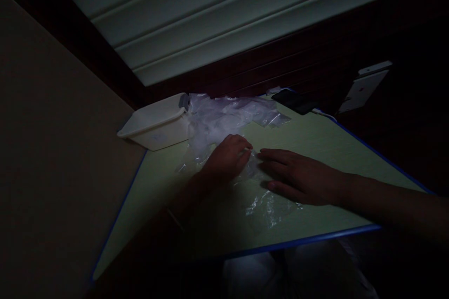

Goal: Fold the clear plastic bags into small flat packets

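The scene is very dim. My left hand (228, 159) rests knuckles-up on a clear plastic bag (268, 205) that lies flat on the pale green table (333, 149), its fingertips curled at the bag's upper edge. Beside it, my right hand (301, 177) lies flat, palm down, fingers pointing left and pressing the same bag. Just behind the hands sits a heap of several more clear plastic bags (224, 119).
A white rectangular plastic box (157, 124) stands at the table's far left corner, touching the heap. A dark flat object (294, 100) lies at the far edge, and a white device (365, 86) leans beyond it. The table has a blue rim (305, 239).
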A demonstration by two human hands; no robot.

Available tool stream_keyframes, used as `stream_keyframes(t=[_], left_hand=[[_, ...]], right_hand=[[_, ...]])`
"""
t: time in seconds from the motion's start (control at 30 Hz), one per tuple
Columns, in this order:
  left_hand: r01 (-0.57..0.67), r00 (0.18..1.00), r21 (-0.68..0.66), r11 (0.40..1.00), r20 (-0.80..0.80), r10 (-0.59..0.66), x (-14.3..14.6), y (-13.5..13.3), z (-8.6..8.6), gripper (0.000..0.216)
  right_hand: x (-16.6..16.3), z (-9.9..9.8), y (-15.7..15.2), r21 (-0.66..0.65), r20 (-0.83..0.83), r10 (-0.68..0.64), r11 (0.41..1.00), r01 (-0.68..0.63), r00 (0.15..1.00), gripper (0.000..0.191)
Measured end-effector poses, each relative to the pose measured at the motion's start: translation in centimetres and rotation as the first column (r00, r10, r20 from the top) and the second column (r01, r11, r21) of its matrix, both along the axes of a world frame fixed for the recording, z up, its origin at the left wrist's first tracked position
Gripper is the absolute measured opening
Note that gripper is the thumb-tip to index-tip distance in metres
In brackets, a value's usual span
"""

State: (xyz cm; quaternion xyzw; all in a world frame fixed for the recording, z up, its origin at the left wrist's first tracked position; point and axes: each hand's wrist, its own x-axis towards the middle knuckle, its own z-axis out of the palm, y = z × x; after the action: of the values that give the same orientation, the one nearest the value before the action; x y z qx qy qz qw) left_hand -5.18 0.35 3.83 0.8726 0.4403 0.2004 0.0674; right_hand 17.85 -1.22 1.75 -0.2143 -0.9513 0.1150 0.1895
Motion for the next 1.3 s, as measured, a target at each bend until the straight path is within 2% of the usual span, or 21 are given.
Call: stream_keyframes(t=[0.1,0.3,0.53,0.67,0.9,1.1,1.3], left_hand=[[0.069,0.995,0.060,0.996,-0.081,-0.064,-0.4,-1.4,-1.0,0.029],[0.051,0.993,0.060,0.997,-0.106,-0.045,-0.9,-1.9,-2.2,0.031],[0.047,0.992,0.116,0.992,-0.120,-0.033,-0.6,-2.2,-1.9,0.034],[0.101,0.982,0.079,0.992,-0.166,-0.086,-0.5,-2.4,-2.0,0.039],[0.070,0.972,0.008,0.998,-0.227,-0.066,-0.8,-2.3,-2.5,0.045],[0.078,0.968,0.011,0.997,-0.241,-0.073,-0.9,-2.6,-2.2,0.046],[0.085,0.966,0.020,0.996,-0.245,-0.078,-1.0,-2.6,-2.3,0.046]], right_hand=[[0.0,0.0,0.0,0.009,0.016,-0.006,1.000,0.005,1.000,0.044],[0.2,-0.1,0.0,-0.008,-0.016,-0.014,1.000,0.013,1.000,0.043],[0.2,-0.2,0.1,-0.020,-0.038,-0.015,1.000,0.014,0.999,0.043],[0.1,0.0,0.0,-0.024,-0.028,-0.015,1.000,0.015,1.000,0.042],[0.2,0.0,0.0,-0.025,-0.004,-0.021,0.999,0.021,1.000,0.044],[0.3,-0.3,0.1,-0.048,-0.001,-0.049,0.998,0.049,0.999,0.052],[0.6,0.5,0.3,-0.117,0.026,-0.005,0.993,0.008,1.000,0.042]])
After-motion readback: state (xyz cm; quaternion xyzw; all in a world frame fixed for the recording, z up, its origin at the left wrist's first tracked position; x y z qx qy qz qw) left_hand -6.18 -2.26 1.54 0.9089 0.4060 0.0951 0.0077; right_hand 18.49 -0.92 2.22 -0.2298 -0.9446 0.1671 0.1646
